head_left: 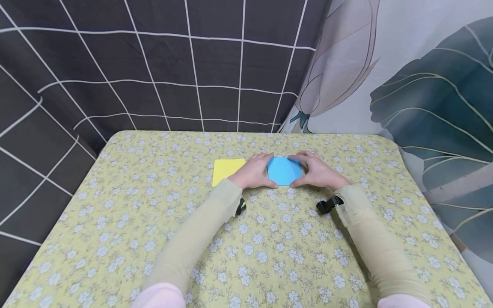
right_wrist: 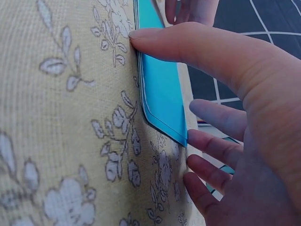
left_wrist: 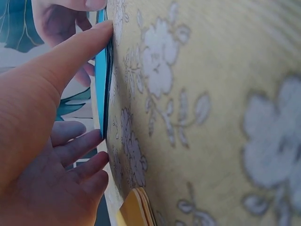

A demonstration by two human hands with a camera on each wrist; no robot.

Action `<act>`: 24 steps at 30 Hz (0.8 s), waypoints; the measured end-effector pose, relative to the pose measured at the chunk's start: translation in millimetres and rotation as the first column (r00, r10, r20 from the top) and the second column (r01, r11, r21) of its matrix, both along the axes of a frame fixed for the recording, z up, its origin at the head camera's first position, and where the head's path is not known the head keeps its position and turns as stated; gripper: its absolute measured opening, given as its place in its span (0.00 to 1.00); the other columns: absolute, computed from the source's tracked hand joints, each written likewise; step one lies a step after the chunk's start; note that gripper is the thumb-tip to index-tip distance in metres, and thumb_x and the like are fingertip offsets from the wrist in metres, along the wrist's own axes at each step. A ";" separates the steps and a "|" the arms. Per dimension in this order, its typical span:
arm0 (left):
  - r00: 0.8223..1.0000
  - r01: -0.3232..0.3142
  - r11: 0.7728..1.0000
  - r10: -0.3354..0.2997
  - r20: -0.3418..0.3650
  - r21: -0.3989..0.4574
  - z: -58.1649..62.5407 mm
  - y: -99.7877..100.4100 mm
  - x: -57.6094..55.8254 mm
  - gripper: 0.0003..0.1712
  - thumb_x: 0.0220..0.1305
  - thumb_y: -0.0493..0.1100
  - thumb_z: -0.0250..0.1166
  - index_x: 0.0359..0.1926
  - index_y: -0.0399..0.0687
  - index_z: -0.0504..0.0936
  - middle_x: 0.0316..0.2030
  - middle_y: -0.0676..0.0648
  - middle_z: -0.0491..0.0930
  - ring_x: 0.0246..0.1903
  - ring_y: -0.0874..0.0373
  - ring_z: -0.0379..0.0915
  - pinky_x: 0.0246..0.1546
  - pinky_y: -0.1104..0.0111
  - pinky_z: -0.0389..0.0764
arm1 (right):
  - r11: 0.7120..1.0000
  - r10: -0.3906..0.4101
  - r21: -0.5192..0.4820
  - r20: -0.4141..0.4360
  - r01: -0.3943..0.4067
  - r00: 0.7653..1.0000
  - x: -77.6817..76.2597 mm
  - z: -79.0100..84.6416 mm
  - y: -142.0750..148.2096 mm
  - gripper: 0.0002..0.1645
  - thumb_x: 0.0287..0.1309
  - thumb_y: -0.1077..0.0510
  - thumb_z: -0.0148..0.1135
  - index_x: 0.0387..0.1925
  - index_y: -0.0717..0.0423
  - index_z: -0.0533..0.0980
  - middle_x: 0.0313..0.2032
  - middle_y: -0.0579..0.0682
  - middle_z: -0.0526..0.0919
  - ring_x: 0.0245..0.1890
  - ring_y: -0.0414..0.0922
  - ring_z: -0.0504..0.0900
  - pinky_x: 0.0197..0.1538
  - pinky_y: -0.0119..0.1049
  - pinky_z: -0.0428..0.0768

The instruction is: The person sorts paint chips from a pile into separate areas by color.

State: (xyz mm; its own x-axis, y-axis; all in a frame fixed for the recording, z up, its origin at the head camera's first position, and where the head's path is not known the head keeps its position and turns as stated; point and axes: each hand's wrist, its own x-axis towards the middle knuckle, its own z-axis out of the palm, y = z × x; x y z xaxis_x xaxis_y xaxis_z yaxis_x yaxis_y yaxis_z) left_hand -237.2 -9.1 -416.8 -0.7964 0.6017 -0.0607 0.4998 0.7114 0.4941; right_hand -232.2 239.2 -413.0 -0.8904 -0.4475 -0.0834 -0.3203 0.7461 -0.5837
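Note:
A thin blue stack of sheets [head_left: 284,172] lies flat on the flowered tablecloth, between both hands. Layered edges and an angled corner of the blue sheets [right_wrist: 162,89] show in the right wrist view. My left hand [head_left: 252,172] holds the stack's left side, its thumb at the near edge and a fingertip at the far corner. On the right side, my right hand [head_left: 318,172] grips it likewise, thumb in front and fingers behind. A yellow stack [head_left: 225,170] with rounded corners lies just left of my left hand, partly hidden by it.
The yellow flowered tablecloth [head_left: 154,222] covers the whole table. Behind it hangs a dark cloth with white grid lines [head_left: 215,64]; to the right is a pale curtain with large leaves [head_left: 435,98]. Black straps [head_left: 329,205] sit at the wrists.

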 end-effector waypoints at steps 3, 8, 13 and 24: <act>1.000 -0.001 1.000 0.001 -0.001 0.002 0.7 0.2 -0.6 0.64 0.54 0.61 0.78 0.79 0.38 0.53 0.75 0.40 0.59 0.73 0.46 0.53 0.74 0.60 0.55 | 1.000 0.005 -0.002 -0.010 -0.005 1.000 -1.5 0.4 -0.4 0.57 0.42 0.48 0.85 0.72 0.60 0.68 0.68 0.64 0.63 0.63 0.64 0.63 0.63 0.65 0.69; 1.000 -0.005 1.000 0.005 -0.006 -0.003 0.3 0.2 -0.5 0.63 0.54 0.61 0.78 0.79 0.38 0.54 0.75 0.41 0.60 0.74 0.46 0.53 0.75 0.60 0.55 | 1.000 -0.002 -0.009 -0.012 0.002 1.000 -2.3 -0.1 -1.5 0.58 0.40 0.48 0.85 0.72 0.60 0.67 0.67 0.64 0.64 0.63 0.63 0.63 0.63 0.64 0.69; 1.000 0.004 1.000 -0.004 -0.016 -0.006 -0.2 2.5 0.5 0.63 0.54 0.60 0.78 0.78 0.37 0.54 0.75 0.40 0.60 0.74 0.47 0.53 0.76 0.58 0.51 | 0.998 -0.034 -0.049 -0.001 0.034 0.999 -0.4 -1.0 -4.4 0.66 0.37 0.52 0.86 0.77 0.56 0.60 0.72 0.64 0.56 0.66 0.64 0.62 0.64 0.64 0.70; 1.000 0.008 1.000 -0.008 -0.017 -0.010 -0.4 4.0 -0.2 0.63 0.54 0.60 0.78 0.79 0.38 0.54 0.74 0.41 0.61 0.73 0.48 0.55 0.76 0.58 0.51 | 0.997 -0.013 -0.078 0.025 0.015 1.000 1.7 1.0 -13.6 0.62 0.40 0.56 0.84 0.76 0.57 0.61 0.71 0.64 0.59 0.65 0.63 0.65 0.64 0.62 0.72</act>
State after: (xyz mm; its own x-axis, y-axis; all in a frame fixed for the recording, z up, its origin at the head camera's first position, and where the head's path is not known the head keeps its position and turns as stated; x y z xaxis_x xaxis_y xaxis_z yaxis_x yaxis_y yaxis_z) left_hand -237.4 -5.1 -417.2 -0.7927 0.6073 -0.0527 0.5137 0.7121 0.4785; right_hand -230.5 225.6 -412.0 -0.8949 -0.4408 -0.0701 -0.2951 0.7021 -0.6480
